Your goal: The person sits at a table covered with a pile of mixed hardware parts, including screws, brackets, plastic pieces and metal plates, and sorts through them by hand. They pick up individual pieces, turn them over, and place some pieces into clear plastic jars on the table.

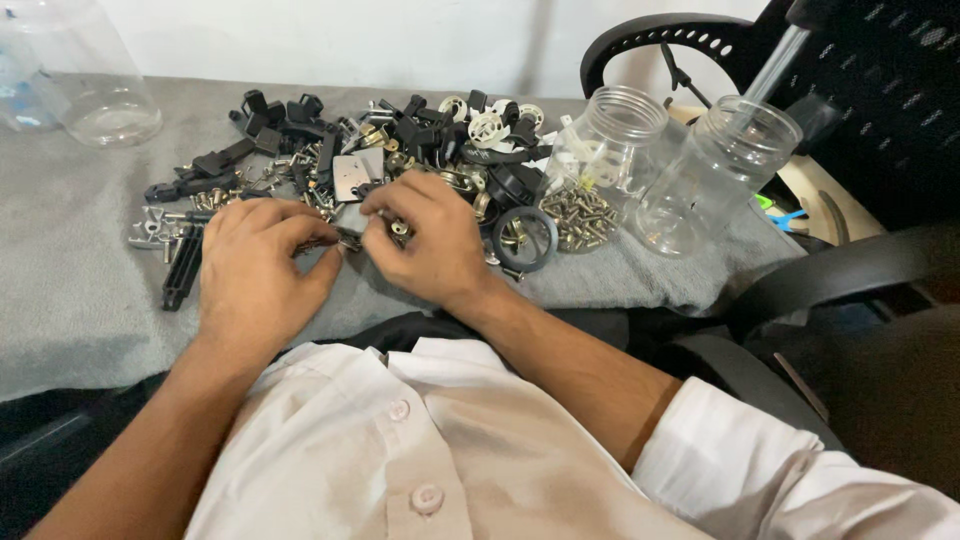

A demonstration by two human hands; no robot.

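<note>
**Small part pinched between both hands, over the grey mat**

Bench (70, 300) is covered by a grey felt mat; everything sits on it. Office chair (860, 270) is at right, armrest close to the mat edge.

Two clear plastic jars (610, 140) stand lidless at right, touching or nearly touching each other. A third clear container (90, 90) is at the far left corner, well apart from the work.

Parts heap (400, 140) lies between them: black plastic clips, white spoked wheels, a flat metal plate. Loose brass screws (580, 215) lie at the foot of the near jar.

Left hand (255, 275) is curled, knuckles up, fingertips closed on a small dark metal part (345, 240). Right hand (430, 245) meets it from the other side, thumb and forefinger pinched on a small screw-like piece (400, 228). Exactly how the two pieces mate is hidden by the fingers.

To do it well, in my judgement:
- keep both wrists resting on the mat for steadiness
- hold the work low over the felt so a dropped piece stays put
- keep it clear of the heap, or a dropped screw gets lost among the others
- watch the right elbow near the jars.
</note>
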